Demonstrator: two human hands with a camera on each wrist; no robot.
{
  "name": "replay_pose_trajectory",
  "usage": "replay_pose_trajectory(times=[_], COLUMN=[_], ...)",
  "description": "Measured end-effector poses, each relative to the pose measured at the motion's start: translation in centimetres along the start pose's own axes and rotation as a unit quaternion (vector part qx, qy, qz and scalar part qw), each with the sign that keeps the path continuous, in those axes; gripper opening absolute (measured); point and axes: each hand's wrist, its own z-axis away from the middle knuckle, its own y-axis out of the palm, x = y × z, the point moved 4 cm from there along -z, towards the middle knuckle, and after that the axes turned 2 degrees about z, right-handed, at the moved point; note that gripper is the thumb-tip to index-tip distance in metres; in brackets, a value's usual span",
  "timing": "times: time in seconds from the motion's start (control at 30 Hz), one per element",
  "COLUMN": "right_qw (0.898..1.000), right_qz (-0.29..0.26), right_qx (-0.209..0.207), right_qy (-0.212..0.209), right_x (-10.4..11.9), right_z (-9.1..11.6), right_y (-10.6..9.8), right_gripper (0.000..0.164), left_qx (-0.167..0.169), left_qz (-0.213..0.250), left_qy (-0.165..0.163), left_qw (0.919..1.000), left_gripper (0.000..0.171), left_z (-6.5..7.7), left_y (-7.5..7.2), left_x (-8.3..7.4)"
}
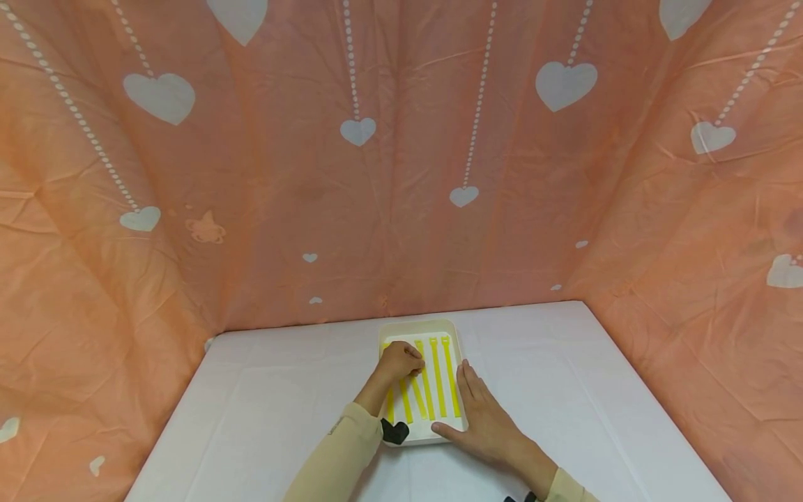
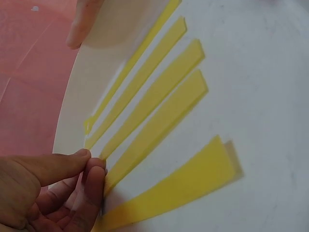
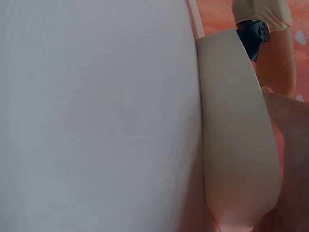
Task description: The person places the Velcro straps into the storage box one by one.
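Note:
A pale cream tray (image 1: 422, 440) stands on the white table. Several yellow cable ties (image 1: 436, 376) lie side by side inside it, with slotted heads at the far end; one (image 1: 417, 397) slants against its neighbours. Reaching over the tray's left part, my left hand (image 1: 400, 361) pinches a tie near its far end between thumb and curled fingers. In the left wrist view the fingertips (image 2: 86, 153) cover that end, and the nearest tie (image 2: 178, 191) casts a shadow beside its tip. Against the tray's right side rests my right hand (image 1: 486, 422), fingers straight, thumb at the near rim.
A white cloth (image 1: 282, 390) covers the table. Orange curtains with white hearts (image 1: 401, 230) hang behind it and at both sides. A black camera mount (image 1: 395, 432) on the left wrist overlaps the tray's near left corner.

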Motion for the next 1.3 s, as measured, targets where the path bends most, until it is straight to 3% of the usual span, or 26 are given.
replay_pose_trajectory(times=[0.63, 1.07, 1.3], right_qw=[1.0, 1.0, 0.999], right_qz=[-0.012, -0.014, -0.025], right_qx=[0.003, 0.009, 0.02], right_qy=[0.0, -0.002, -0.006], right_x=[0.2, -0.1, 0.0], right_z=[-0.1, -0.3, -0.2], right_y=[0.0, 0.1, -0.4], right_gripper=[0.122, 0.123, 0.124], left_qx=[0.054, 0.053, 0.039], left_qz=[-0.001, 0.015, 0.033], left_qy=[0.03, 0.036, 0.045], left_qw=[0.9981, 0.9979, 0.9977], left_gripper=[0.011, 0.015, 0.024], left_z=[0.1, 0.2, 1.2], left_y=[-0.7, -1.2, -2.5], left_x=[0.1, -0.3, -0.2])
